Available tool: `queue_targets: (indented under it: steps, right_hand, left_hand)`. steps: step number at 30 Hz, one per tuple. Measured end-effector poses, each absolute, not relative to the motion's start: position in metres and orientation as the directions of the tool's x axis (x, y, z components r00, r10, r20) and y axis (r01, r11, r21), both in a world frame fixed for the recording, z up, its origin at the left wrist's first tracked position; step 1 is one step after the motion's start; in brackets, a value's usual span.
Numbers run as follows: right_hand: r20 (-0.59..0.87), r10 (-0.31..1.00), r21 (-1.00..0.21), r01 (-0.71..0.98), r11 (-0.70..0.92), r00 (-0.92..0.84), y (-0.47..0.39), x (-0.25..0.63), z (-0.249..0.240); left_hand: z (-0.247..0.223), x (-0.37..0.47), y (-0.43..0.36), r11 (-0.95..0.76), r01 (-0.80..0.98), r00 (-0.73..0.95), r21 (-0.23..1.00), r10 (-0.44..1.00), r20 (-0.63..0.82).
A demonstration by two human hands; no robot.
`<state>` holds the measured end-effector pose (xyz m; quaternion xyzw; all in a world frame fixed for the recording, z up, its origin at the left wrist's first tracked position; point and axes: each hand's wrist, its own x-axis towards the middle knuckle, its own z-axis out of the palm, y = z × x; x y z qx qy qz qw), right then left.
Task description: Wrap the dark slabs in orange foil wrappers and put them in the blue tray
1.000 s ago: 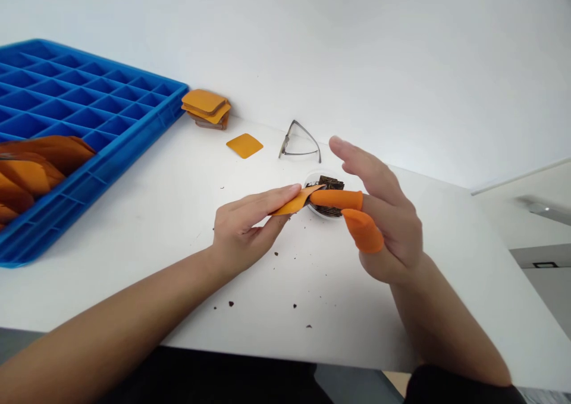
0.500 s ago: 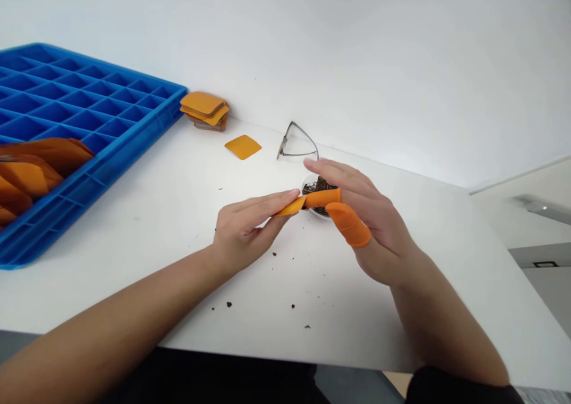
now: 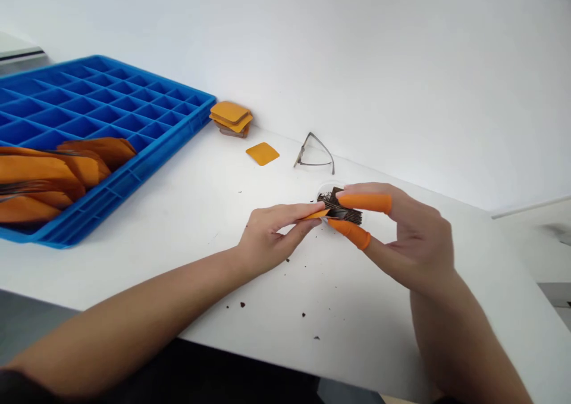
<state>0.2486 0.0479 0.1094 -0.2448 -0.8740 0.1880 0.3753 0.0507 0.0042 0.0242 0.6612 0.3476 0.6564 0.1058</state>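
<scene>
My left hand [image 3: 276,234] pinches a small orange packet [image 3: 316,215] between thumb and fingers. My right hand [image 3: 397,231] wears orange finger covers on thumb and index finger, spread around the packet's right end; the thumb tip is at the packet's edge. Dark ridged material [image 3: 348,212] shows between those fingertips, partly in front of a small clear dish [image 3: 329,186]. Whether the right fingers grip it is hard to make out. An orange square piece [image 3: 263,153] lies flat behind my left hand, near a stack of orange pieces [image 3: 230,113].
A blue divided tray [image 3: 165,154] fills the left side, with several orange packets [image 3: 40,178] in its near part. Folded-out glasses [image 3: 314,163] lie near the wall. Dark crumbs [image 3: 242,304] are scattered on the white table [image 3: 178,213].
The view has shifted left, so things appear farther right. My right thumb and index finger have spread apart near the packet, and the dark ridged material now shows between them.
</scene>
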Motion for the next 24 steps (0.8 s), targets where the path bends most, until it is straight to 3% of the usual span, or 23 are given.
queue_targets:
  steps: [10, 16, 19, 24]
  right_hand:
    - [0.453, 0.564, -0.481, 0.343, 0.807, -0.690, 0.052, 0.247, 0.108]
    - [0.450, 0.668, -0.447, 0.498, 0.743, -0.593, 0.049, 0.249, 0.103]
    - [0.459, 0.744, -0.523, 0.530, 0.668, -0.485, 0.049, 0.251, 0.102]
    - [0.555, 0.719, -0.607, 0.387, 0.694, -0.418, 0.050, 0.226, 0.108]
  left_hand:
    - [0.023, 0.057, 0.001, -0.704, 0.091, -0.147, 0.704, 0.690, 0.709]
    - [0.037, 0.062, -0.008, -0.574, 0.192, -0.110, 0.796, 0.794, 0.598]
    - [0.053, 0.052, -0.030, -0.590, 0.361, -0.058, 0.722, 0.759, 0.649]
    - [0.075, -0.047, -0.093, -0.626, 0.617, -0.053, 0.477, 0.572, 0.818]
